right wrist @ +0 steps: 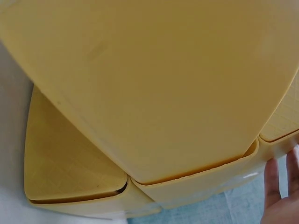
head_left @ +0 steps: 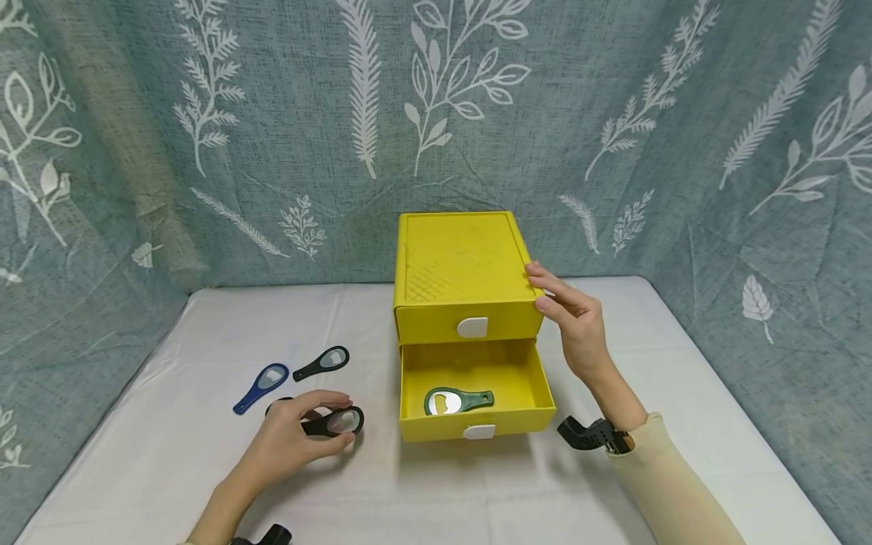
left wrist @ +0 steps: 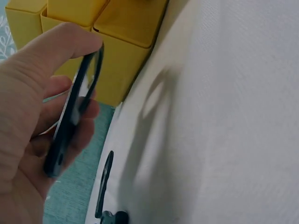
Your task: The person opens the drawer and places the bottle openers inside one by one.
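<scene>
My left hand (head_left: 289, 435) pinches a black bottle opener (head_left: 318, 428) just above the white cloth, left of the drawer unit; the left wrist view shows the bottle opener (left wrist: 63, 135) edge-on between thumb and fingers. My right hand (head_left: 579, 329) touches the upper right edge of the yellow drawer unit (head_left: 463, 253), fingers extended. In the right wrist view, fingertips (right wrist: 272, 175) rest against the unit's side. The lower drawer (head_left: 477, 425) stands pulled out, with a green bottle opener (head_left: 470, 400) lying in it.
A blue bottle opener (head_left: 261, 388) and another black bottle opener (head_left: 322, 363) lie on the white cloth (head_left: 327, 499) to the left. A dark end of something (head_left: 274, 403) shows behind my left hand, mostly hidden. A patterned curtain (head_left: 306, 136) hangs behind the table.
</scene>
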The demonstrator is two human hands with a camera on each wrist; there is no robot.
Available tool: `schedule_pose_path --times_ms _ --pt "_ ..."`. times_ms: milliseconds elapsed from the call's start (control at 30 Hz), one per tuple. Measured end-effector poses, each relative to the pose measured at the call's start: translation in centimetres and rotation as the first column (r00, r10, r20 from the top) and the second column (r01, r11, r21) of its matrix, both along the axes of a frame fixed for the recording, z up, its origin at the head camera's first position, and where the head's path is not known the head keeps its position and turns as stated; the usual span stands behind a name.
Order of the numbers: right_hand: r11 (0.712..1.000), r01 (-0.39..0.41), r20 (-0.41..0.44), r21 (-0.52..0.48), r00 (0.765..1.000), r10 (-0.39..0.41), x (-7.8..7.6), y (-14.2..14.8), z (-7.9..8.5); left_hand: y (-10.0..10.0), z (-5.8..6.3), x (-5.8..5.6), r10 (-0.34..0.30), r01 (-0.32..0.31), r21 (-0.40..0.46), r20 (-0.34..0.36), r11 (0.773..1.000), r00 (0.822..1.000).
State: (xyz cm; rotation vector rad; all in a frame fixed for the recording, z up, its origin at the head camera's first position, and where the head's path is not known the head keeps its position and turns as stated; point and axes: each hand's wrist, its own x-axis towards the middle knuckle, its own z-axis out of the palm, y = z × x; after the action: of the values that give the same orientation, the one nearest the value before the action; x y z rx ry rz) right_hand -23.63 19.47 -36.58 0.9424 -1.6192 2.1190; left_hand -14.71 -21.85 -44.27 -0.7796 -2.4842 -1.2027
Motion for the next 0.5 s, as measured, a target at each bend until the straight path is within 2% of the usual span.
schedule_pose_path --times_ms 133,300,367,500 --pt "1.000 0.003 0.000 -0.003 1.000 -0.003 0.0 0.0 0.0 0.0 0.4 0.0 -0.016 0.017 0.039 -0.047 0.999 0.999" --pt "1.000 0.004 0.006 -0.006 1.000 -0.004 0.1 -0.1 -0.1 0.6 1.4 0.4 -0.029 0.033 0.070 -0.057 0.997 0.998" --pt "1.000 0.004 0.006 -0.005 1.000 -0.003 0.2 -0.1 -0.1 1.1 2.5 0.8 -0.020 0.025 0.079 -0.059 0.997 0.998" --pt "1.000 0.006 0.003 -0.004 1.000 -0.006 0.2 -0.1 -0.1 2.3 5.5 1.6 0.022 -0.014 0.098 -0.076 0.995 0.997"
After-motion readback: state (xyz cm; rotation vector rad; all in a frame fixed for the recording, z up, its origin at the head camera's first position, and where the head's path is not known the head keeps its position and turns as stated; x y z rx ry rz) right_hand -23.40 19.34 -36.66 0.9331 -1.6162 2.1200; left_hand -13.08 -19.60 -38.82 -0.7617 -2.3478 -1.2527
